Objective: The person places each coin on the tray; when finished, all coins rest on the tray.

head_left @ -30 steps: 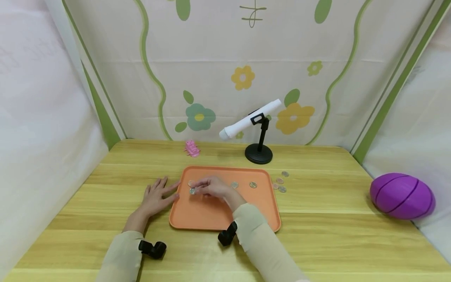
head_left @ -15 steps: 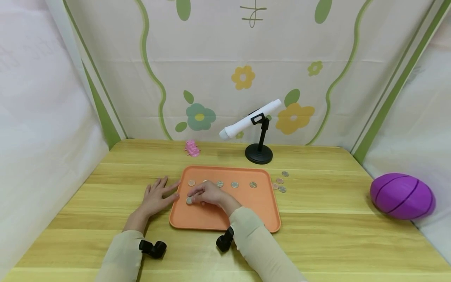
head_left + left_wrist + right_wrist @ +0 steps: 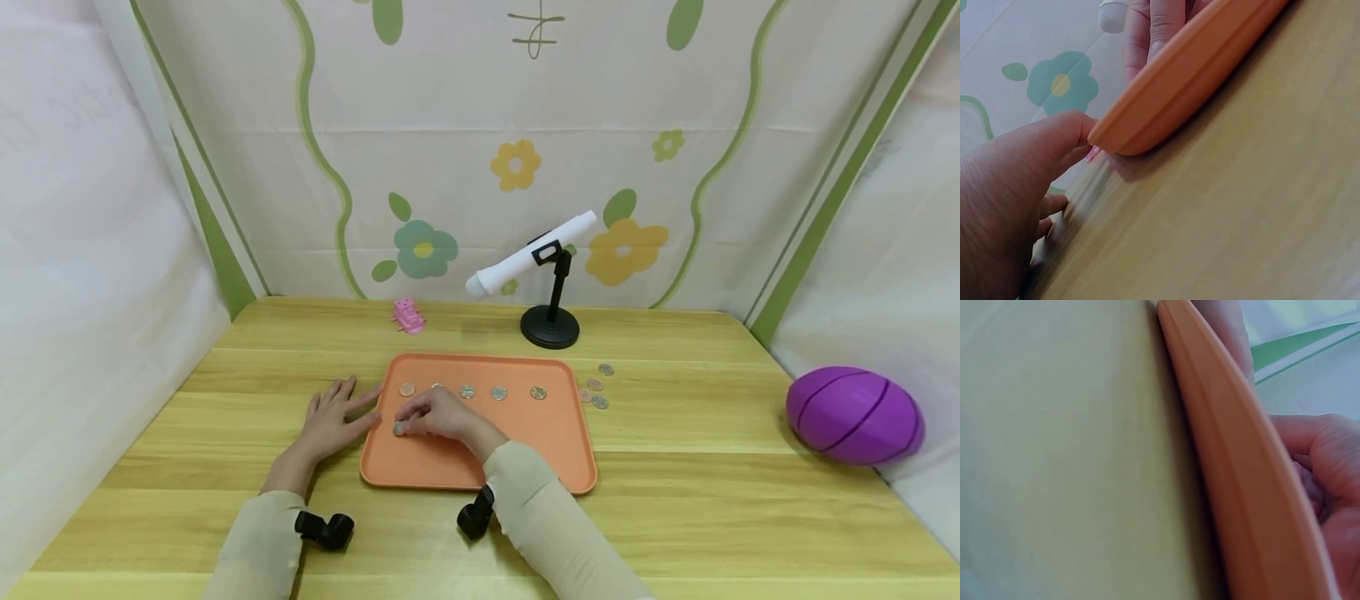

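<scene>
Head view: my R hand (image 3: 446,414) is pinching a coin (image 3: 398,428) btwn thumb & forefinger, over the L part of the orange tray (image 3: 450,462), nr its L rim; can't tell if the coin is touching the tray floor. My L hand (image 3: 333,421) is lying on the bench (image 3: 675,500), fingers spread, thumb & forefinger touching the tray's L edge. The 2 hands are sitting nr each other, not touching. A row of coins (image 3: 467,392) is lying in the tray's far half, 5 showing, 1 partly behind my R hand. 4 loose coins (image 3: 600,402) are lying just off the tray's R side. A pink toy (image 3: 408,317) is sitting behind the tray; a white mic (image 3: 517,262) is slanting in its blk stand (image 3: 551,327), also at the back. A purple ball (image 3: 855,415) is resting far R.

L wrist view: my L thumb is touching the tray's corner, other fingertips resting on the bench; R fingers are showing past the rim, coin hidden.

R wrist view: the tray's side wall is blocking the coin & R fingertips; my L hand is partly showing up top.
</scene>
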The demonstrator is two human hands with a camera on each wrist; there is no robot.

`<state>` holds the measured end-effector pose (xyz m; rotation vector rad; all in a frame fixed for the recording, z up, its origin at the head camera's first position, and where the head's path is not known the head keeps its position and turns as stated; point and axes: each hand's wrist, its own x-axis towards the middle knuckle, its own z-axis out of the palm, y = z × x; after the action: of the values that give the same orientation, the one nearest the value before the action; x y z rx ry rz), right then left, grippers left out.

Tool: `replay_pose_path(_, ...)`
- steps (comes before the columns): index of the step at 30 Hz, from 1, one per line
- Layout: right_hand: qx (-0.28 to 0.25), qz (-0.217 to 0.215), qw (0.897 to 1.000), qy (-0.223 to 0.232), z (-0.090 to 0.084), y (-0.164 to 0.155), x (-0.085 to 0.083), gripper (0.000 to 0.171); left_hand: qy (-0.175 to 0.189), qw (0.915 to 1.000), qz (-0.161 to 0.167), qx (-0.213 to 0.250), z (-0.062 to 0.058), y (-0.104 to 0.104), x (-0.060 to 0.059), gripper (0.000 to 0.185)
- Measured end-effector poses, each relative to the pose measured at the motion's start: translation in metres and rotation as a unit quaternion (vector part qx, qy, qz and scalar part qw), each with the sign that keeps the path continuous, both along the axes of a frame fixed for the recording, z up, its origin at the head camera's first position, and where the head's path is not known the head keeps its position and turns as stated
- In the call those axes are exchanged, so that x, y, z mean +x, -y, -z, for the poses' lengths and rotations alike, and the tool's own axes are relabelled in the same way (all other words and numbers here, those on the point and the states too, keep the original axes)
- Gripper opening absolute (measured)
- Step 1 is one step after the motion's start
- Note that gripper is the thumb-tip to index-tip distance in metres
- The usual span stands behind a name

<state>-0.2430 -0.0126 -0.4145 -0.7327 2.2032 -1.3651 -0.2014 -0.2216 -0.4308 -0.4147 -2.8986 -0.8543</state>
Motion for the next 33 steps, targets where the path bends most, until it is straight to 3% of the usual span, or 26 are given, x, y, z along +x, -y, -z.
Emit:
replay_pose_path(10,0.001,0.009,0.999,-0.037,-0.005,0.005,0.006,0.014,-0.002,1.0000,-0.002,0.001,0.002,0.003,0.000,0.053)
replay_pose_path(16,-0.040,0.014,0.999,0.012,-0.002,-0.002,0.002,0.021,-0.002,1.0000,-0.005,-0.004,0.002,0.002,0.000,0.053)
replay_pose_path(22,-0.057,0.023,0.998,0.014,-0.013,-0.027,-0.007,0.028,-0.005,1.0000,-0.001,0.001,0.002,0.001,0.000,0.052)
replay_pose_path(28,-0.093,0.039,0.993,0.057,-0.031,-0.064,-0.017,0.034,-0.007,0.9999,0.002,0.007,0.002,0.001,0.001,0.052)
replay_pose_path(33,-0.108,0.059,0.992,0.037,-0.041,-0.108,-0.027,0.037,-0.004,1.0000,0.002,0.006,0.001,0.000,0.001,0.052)
